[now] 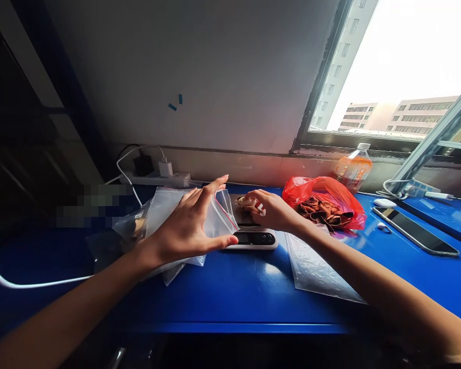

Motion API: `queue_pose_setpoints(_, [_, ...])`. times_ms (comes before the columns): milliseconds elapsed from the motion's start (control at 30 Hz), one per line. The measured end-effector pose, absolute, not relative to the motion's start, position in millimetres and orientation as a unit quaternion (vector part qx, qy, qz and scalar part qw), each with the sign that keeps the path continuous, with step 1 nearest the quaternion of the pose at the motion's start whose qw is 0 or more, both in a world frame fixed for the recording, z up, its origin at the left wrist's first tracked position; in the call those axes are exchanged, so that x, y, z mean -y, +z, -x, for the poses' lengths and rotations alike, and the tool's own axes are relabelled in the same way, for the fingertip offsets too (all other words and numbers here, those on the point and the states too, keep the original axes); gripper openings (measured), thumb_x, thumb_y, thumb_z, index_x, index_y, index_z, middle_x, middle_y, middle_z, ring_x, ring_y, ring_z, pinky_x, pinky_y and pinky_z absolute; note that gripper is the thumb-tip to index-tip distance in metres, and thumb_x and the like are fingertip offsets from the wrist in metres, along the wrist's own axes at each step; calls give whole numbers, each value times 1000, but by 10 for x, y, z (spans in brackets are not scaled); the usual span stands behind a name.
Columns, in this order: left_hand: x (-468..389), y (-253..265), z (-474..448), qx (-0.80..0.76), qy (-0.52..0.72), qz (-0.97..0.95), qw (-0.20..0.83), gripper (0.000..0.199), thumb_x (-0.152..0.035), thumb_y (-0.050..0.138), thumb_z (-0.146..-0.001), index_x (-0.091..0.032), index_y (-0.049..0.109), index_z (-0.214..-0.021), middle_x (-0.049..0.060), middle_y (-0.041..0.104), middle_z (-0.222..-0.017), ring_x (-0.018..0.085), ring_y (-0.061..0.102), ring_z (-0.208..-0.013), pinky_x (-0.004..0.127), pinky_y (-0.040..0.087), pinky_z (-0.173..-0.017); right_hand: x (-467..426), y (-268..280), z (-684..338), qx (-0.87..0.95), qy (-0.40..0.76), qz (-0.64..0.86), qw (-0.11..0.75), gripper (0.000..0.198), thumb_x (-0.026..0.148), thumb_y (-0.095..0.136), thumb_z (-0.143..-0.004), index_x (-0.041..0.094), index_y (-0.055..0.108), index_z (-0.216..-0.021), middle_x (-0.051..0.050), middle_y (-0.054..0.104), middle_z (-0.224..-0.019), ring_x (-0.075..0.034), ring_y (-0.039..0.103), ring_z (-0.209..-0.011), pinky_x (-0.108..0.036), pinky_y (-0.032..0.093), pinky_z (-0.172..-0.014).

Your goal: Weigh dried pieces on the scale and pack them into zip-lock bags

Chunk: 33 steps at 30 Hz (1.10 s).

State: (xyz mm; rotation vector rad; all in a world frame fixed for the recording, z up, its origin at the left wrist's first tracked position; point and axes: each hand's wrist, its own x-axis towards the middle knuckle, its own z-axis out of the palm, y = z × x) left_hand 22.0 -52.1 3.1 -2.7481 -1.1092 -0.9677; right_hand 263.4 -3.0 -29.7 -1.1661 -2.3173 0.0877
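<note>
In the head view a small digital kitchen scale [269,239] sits on the blue desk, its display strip facing me. Pale, dried-looking pieces [246,202] lie on its platform. My right hand [271,209] reaches over the platform with fingers curled around some of these pieces, partly hiding them. My left hand [190,225] is spread wide left of the scale, thumb near the display, holding nothing. Clear zip bags [163,205] lie beneath and behind it, one with a red seal strip. Right of the scale, a red plastic bag [301,189] stands open around brown dried slices [325,211].
Another clear bag [315,266] lies flat under my right forearm. A phone [417,230], white earphone case [385,203] and orange drink bottle [355,166] stand or lie to the right. A power strip [180,179] with chargers and a white cable [42,284] are left.
</note>
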Motion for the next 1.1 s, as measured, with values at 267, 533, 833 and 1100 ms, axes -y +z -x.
queue_pose_setpoints(267, [424,-9,-207,373,-341,863,-22,103,-59,72,-65,-27,16,-145,17,35,-147,39,41,-130,59,34,-105,370,74,-2508,873,-9,310,375,44,5,53,-74,18,55,-115,-8,61,-108,-16,60,-92,-29,51,-79])
queue_pose_setpoints(533, [429,-58,-253,338,-370,863,-65,94,-52,72,-69,-37,16,-142,12,33,-148,38,40,-131,61,35,-105,410,187,-2271,905,110,227,343,35,14,56,-81,24,61,-115,-9,46,-128,-11,61,-84,-29,56,-74])
queue_pose_setpoints(833, [445,-51,-272,350,-466,811,-58,94,-51,76,-64,-27,24,-139,16,36,-144,36,44,-128,56,36,-106,607,52,-2174,789,251,360,431,23,37,58,-83,16,65,-87,-1,57,-78,-11,54,-70,-24,44,-61])
queue_pose_setpoints(1100, [476,79,-246,369,-498,731,-285,91,-55,76,-61,-29,31,-136,13,39,-140,32,47,-123,46,48,-92,713,295,-2244,755,260,378,468,13,23,54,-77,14,62,-74,0,58,-66,-8,49,-58,-23,37,-54])
